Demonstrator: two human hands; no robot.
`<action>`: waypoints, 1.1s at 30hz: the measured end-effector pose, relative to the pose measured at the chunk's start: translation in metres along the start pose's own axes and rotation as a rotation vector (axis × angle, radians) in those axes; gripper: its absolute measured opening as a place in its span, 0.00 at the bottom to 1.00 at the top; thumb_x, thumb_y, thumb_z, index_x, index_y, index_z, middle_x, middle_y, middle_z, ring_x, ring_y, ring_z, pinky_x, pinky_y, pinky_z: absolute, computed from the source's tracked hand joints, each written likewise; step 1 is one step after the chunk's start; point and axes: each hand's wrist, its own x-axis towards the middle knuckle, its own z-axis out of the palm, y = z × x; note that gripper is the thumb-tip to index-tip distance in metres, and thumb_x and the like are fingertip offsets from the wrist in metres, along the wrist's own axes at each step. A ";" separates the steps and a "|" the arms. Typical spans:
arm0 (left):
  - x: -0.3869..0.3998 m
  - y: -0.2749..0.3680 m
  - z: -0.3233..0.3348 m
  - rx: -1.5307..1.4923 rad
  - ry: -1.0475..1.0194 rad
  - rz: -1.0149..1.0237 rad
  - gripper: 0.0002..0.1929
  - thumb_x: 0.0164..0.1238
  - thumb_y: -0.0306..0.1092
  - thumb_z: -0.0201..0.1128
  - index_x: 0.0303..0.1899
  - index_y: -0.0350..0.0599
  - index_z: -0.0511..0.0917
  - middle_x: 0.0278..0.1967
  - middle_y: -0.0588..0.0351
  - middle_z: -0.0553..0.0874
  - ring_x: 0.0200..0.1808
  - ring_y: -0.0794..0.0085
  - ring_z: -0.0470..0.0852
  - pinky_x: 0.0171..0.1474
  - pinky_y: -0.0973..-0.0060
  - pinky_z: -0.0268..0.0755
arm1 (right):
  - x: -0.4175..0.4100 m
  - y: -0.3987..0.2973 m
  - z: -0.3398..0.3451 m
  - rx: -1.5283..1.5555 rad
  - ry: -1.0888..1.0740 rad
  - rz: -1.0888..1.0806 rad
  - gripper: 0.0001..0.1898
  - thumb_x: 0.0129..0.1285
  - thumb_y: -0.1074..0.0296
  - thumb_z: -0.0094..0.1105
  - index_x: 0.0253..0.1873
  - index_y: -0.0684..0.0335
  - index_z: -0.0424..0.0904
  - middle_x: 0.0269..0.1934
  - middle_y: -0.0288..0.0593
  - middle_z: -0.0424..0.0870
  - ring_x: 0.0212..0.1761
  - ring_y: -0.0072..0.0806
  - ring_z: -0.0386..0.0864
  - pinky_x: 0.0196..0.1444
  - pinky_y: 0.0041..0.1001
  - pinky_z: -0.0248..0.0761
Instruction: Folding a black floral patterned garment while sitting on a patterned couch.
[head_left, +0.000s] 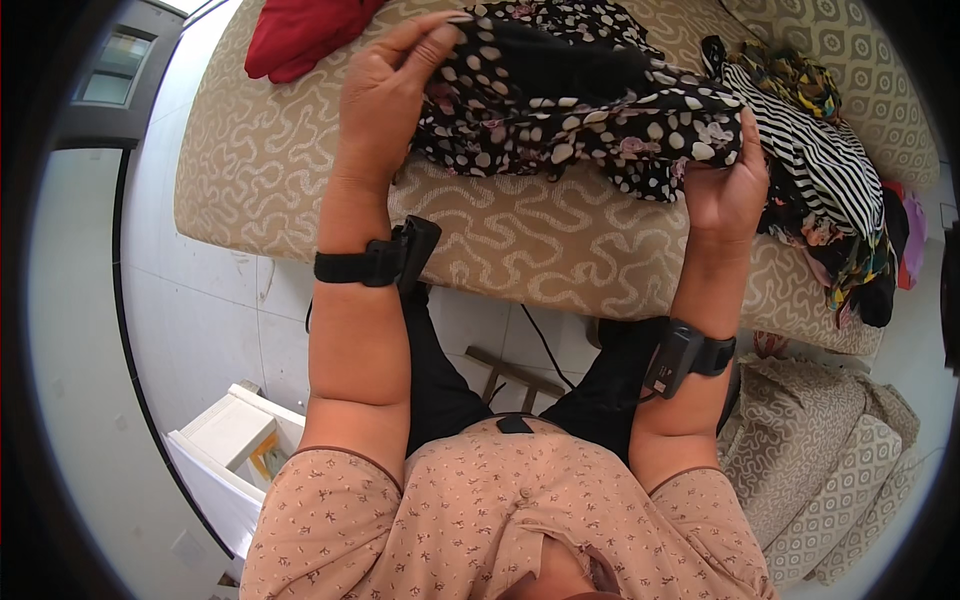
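A black garment (555, 112) with white dots and pink flowers stretches between my two hands above a beige patterned couch seat (495, 232). My left hand (397, 82) pinches its upper left edge between thumb and fingers. At the other end, my right hand (726, 176) grips the bunched cloth, its thumb on top and its fingers partly hidden under the fabric. Part of the garment's plain black inner side shows in the middle. Some of the cloth rests on the seat, and more floral fabric lies behind it.
A red cloth (304, 37) lies at the far left of the seat. On the right is a heap with a black-and-white striped garment (814, 150). Patterned cushions (817, 457) are piled at lower right. A white wooden stand (232, 442) is on the floor at left.
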 end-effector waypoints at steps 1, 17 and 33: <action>0.002 -0.002 -0.001 -0.083 0.039 0.001 0.13 0.78 0.34 0.63 0.56 0.37 0.85 0.47 0.59 0.89 0.49 0.82 0.83 0.55 0.85 0.74 | 0.001 -0.002 -0.002 0.035 0.028 -0.006 0.10 0.79 0.65 0.51 0.53 0.64 0.78 0.50 0.42 0.86 0.54 0.33 0.84 0.61 0.38 0.77; 0.015 -0.023 -0.023 -0.717 0.316 -0.091 0.08 0.76 0.30 0.62 0.50 0.40 0.83 0.45 0.57 0.90 0.45 0.73 0.87 0.52 0.76 0.80 | 0.001 0.004 -0.007 -0.428 -0.025 -0.317 0.16 0.79 0.70 0.50 0.66 0.68 0.71 0.63 0.51 0.75 0.59 0.35 0.78 0.64 0.37 0.77; 0.012 -0.006 -0.026 -0.927 -0.181 -0.091 0.25 0.75 0.20 0.60 0.71 0.35 0.68 0.58 0.49 0.84 0.59 0.72 0.84 0.63 0.75 0.80 | -0.041 0.073 0.022 -1.655 -0.566 -0.541 0.18 0.59 0.71 0.70 0.53 0.67 0.80 0.45 0.46 0.82 0.47 0.44 0.79 0.52 0.33 0.74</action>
